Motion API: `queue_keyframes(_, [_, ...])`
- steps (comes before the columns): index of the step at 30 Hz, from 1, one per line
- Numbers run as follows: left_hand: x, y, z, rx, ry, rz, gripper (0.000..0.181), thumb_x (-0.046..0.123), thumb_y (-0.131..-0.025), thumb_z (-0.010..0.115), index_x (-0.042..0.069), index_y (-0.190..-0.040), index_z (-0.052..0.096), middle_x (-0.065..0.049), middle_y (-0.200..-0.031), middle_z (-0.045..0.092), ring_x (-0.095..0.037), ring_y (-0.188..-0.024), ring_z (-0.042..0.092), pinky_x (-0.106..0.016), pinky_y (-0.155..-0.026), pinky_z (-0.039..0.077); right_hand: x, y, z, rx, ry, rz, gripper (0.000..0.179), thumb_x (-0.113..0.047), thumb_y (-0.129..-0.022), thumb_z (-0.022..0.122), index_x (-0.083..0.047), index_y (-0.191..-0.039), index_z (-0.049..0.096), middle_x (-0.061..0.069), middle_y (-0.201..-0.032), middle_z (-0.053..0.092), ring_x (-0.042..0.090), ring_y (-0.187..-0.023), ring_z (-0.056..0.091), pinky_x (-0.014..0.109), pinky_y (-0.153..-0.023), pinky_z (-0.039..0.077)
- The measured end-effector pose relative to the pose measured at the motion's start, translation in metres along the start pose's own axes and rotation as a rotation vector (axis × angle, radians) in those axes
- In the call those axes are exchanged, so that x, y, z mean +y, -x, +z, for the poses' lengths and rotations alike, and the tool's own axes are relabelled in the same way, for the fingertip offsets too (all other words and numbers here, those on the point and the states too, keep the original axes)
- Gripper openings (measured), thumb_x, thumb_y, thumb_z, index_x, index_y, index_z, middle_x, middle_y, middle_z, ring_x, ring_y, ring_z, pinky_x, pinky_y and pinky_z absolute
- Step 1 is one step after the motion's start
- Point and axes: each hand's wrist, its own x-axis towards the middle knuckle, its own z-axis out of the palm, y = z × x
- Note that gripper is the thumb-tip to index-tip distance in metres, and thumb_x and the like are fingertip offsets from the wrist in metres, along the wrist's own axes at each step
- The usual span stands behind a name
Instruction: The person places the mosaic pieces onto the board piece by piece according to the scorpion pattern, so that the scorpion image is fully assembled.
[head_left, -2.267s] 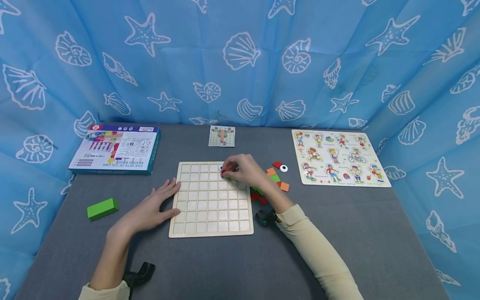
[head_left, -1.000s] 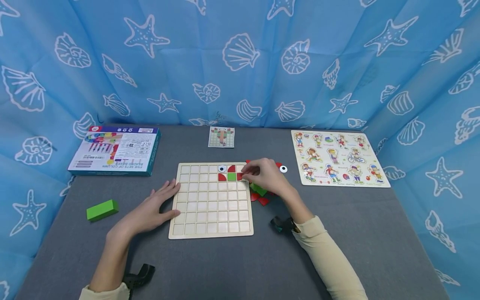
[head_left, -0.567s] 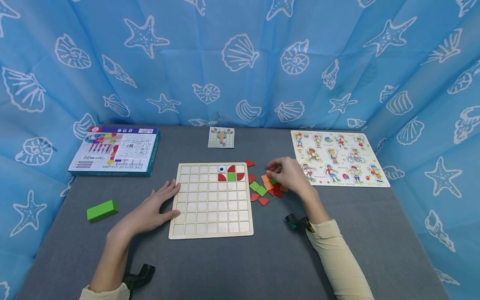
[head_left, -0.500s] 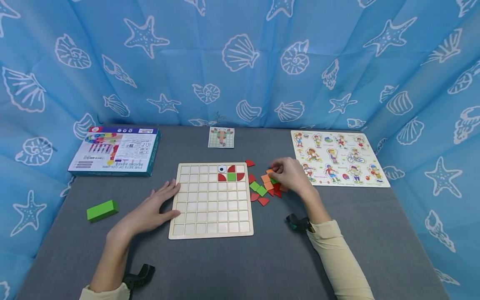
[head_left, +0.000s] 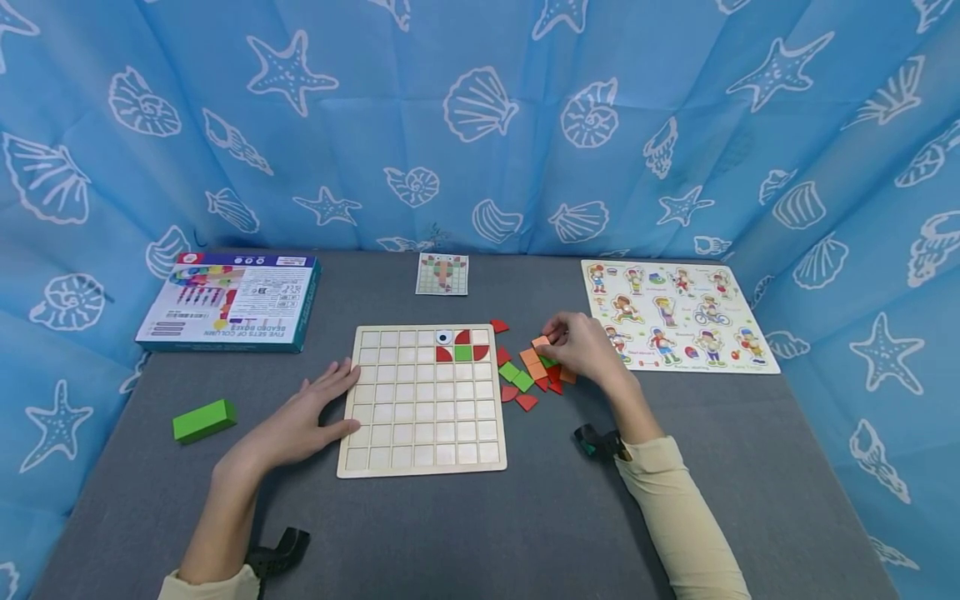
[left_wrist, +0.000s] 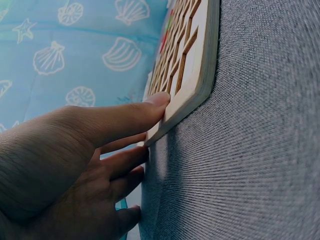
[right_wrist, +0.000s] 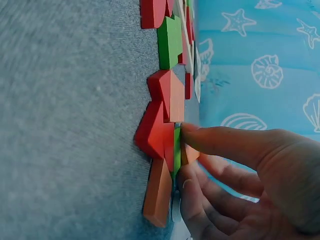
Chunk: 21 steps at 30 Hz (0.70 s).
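Note:
My left hand rests at the left edge of a wooden grid board, its thumb touching the rim and its fingers extended. On the board's upper right lie a round eye piece, a green square and several red quarter-circles. Right of the board, my right hand reaches into a cluster of loose coloured blocks. Its thumb and index finger pinch an orange square block, mostly hidden by the fingers in the right wrist view. Green squares and red quarter-circles lie nearby.
A small pattern card lies behind the board. At the back left is a flat toy box, with a green block in front of it. A picture puzzle board lies at the right. A blue curtain hangs behind.
My right hand has moved from the board to the loose blocks at its right, leaving red quarter-circles beside the green square. It now pinches an orange square block. My left hand has stayed put.

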Motion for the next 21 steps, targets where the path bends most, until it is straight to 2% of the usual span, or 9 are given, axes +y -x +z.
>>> queue_keyframes(6, [0.001,0.001,-0.001,-0.003,0.009,0.001,0.084,0.028,-0.103,0.075,0.005,-0.17,0.031,-0.026,-0.18,0.019,-0.053,-0.167,0.013,-0.081,-0.129,0.009,0.003,0.002,-0.001,0.028,-0.041,-0.049,0.017,-0.012,-0.096,0.082,-0.001,-0.107,0.075,0.015,-0.095,0.077,0.023,-0.085,0.074,0.025,-0.074,0.058])
queue_keyframes(11, [0.001,0.0,-0.001,-0.009,0.009,-0.003,0.083,0.026,-0.103,0.075,0.005,-0.171,0.031,-0.026,-0.18,0.018,-0.052,-0.168,0.012,-0.081,-0.13,0.009,0.0,0.004,-0.002,0.054,-0.073,-0.084,0.015,-0.009,-0.099,0.078,-0.003,-0.112,0.076,0.015,-0.099,0.078,0.029,-0.091,0.078,0.034,-0.077,0.064])
queue_keyframes(15, [0.001,0.0,-0.001,-0.006,0.007,-0.001,0.084,0.028,-0.103,0.075,0.005,-0.17,0.031,-0.026,-0.18,0.019,-0.052,-0.168,0.013,-0.082,-0.129,0.01,-0.008,0.007,-0.001,0.029,-0.151,-0.117,0.018,-0.004,-0.099,0.077,-0.002,-0.117,0.077,0.018,-0.106,0.079,0.033,-0.097,0.08,0.042,-0.083,0.068])
queue_keyframes(21, [0.001,0.0,0.0,0.0,0.005,0.004,0.084,0.029,-0.103,0.076,0.005,-0.17,0.032,-0.026,-0.18,0.02,-0.053,-0.168,0.014,-0.082,-0.129,0.011,-0.027,0.01,0.007,-0.028,-0.234,-0.142,0.023,0.0,-0.098,0.075,0.0,-0.12,0.077,0.022,-0.117,0.079,0.035,-0.103,0.08,0.044,-0.089,0.069])
